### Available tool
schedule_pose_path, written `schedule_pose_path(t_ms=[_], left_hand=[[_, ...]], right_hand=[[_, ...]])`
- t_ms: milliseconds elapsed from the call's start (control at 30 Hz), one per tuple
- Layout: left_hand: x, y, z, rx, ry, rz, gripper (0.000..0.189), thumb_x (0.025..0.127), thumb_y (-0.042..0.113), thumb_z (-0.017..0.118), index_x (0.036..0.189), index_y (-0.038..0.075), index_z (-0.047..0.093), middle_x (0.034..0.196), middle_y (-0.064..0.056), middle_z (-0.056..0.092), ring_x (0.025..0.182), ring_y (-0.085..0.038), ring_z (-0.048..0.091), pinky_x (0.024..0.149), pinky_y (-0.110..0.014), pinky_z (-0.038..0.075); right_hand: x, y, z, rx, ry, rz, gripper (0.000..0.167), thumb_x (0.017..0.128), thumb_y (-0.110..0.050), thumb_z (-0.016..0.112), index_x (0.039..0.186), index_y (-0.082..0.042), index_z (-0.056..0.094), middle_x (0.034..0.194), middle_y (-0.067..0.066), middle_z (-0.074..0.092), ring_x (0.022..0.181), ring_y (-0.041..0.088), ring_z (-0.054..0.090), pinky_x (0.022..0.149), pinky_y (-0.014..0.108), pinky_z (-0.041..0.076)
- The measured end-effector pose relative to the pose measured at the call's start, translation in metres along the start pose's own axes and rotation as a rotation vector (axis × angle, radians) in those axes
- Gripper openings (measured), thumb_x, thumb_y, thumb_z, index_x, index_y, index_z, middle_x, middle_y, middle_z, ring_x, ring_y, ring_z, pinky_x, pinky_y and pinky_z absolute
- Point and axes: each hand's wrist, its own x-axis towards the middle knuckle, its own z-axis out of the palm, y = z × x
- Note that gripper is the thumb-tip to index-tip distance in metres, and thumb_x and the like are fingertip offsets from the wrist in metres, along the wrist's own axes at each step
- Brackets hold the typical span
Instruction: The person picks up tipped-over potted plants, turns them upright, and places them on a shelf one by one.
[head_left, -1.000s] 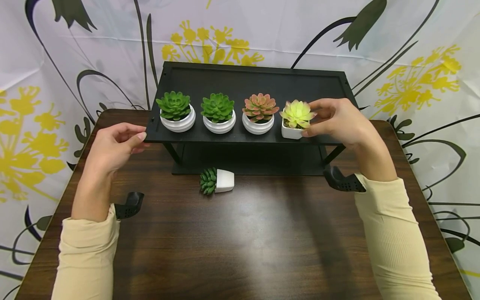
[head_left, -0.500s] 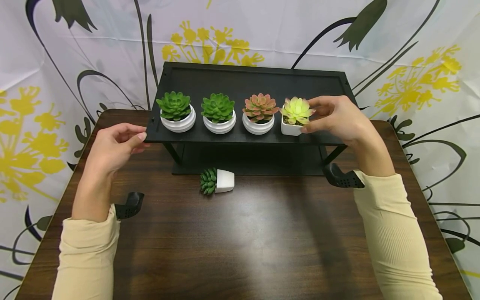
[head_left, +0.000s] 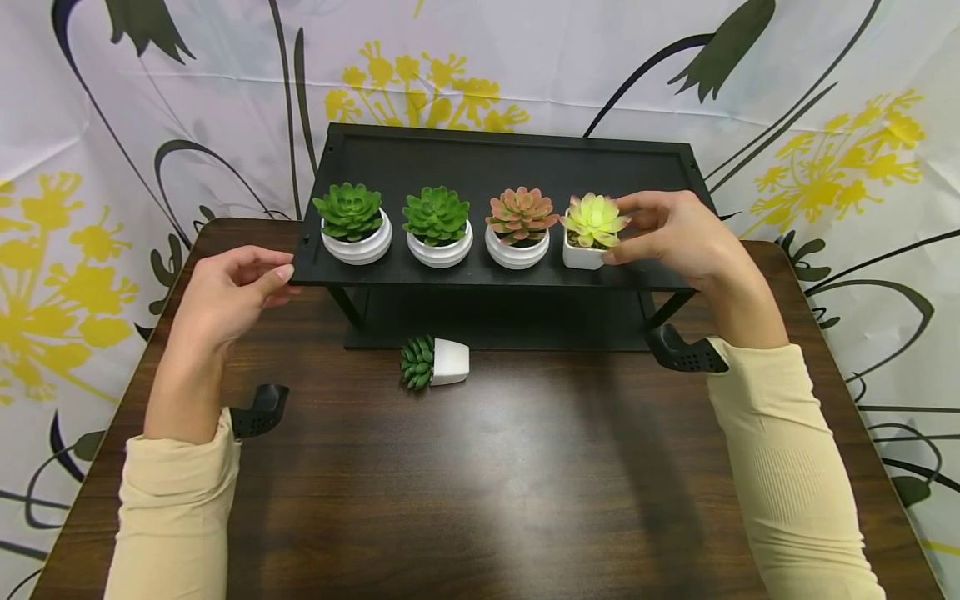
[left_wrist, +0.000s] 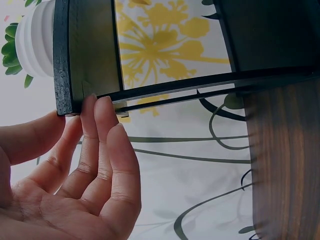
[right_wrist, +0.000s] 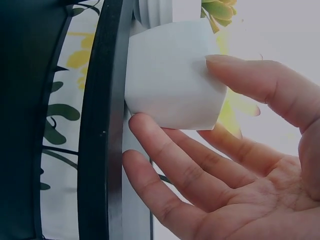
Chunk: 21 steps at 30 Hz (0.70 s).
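Note:
My right hand holds a yellow-green potted succulent by its square white pot. In the right wrist view the thumb is on one face of the pot, with fingers at another side and its base at the shelf's edge. A black two-tier shelf carries it at the right end of a row. My left hand grips the shelf's front left corner. The left wrist view shows the thumb at the top board's edge and fingertips below it. Left of the held plant are a pinkish succulent and two green succulents in round white pots.
On the dark wooden table, in front of the shelf, a small green succulent in a white pot lies on its side. A floral cloth hangs behind. The shelf's lower tier sits under the top board.
The yellow-green succulent and my right hand have shifted slightly back on the shelf, mostly in the first half second. The left hand and the other pots stay put.

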Motion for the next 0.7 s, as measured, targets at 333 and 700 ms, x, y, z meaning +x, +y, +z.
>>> schedule_pose_path(t_ms=[333,700], left_hand=[[-0.0013,-0.0001,0.0006,0.031,0.016,0.009,0.024,0.091,0.006,0.054,0.111,-0.008,0.057,0.071,0.012,0.059,0.06,0.006,0.057,0.06,-0.012,0.05],[-0.001,-0.0006,0.0003,0.053,0.014,0.018,0.024,0.091,0.006,0.055,0.111,-0.007,0.058,0.073,0.01,0.061,0.059,0.007,0.057,0.06,-0.012,0.05]], right_hand=[[0.0002,0.0023,-0.0012,0.009,-0.023,-0.004,0.056,0.075,-0.003,0.073,0.126,-0.001,0.051,0.094,0.005,0.066,0.083,0.011,0.058,0.074,0.024,0.045],[-0.0005,0.0052,-0.0023,0.035,-0.042,-0.024,0.056,0.077,0.0,0.07,0.129,-0.001,0.049,0.1,0.009,0.064,0.086,0.01,0.059,0.074,0.02,0.047]])
